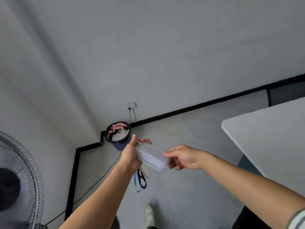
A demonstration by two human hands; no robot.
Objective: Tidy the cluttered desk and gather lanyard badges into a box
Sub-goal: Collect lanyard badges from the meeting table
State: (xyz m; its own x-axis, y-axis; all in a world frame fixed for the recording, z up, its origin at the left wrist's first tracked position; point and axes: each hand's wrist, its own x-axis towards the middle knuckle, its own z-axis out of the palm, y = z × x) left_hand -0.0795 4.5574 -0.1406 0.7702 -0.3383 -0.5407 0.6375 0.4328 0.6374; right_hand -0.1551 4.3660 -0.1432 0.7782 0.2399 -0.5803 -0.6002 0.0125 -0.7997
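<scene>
Forearms reached out over the floor, between the white desk [272,138] and the standing fan [21,179]. The left hand [130,156] curled its fingers round one end of the stacked lanyard badges [151,157], held in mid-air; the right hand [183,157] pinched the other end. A slack grip could spill the stack, and the dangling straps [140,179] might snag. The waste bin [120,145] held pink and white scraps; no box showed.

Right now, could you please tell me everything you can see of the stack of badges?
The stack of badges is several clear, whitish plastic card holders layered together, held in the air and tilted down to the right. The left hand grips its left end; the right hand pinches its right edge. Blue and dark lanyards hang in loops below the left hand.
</scene>
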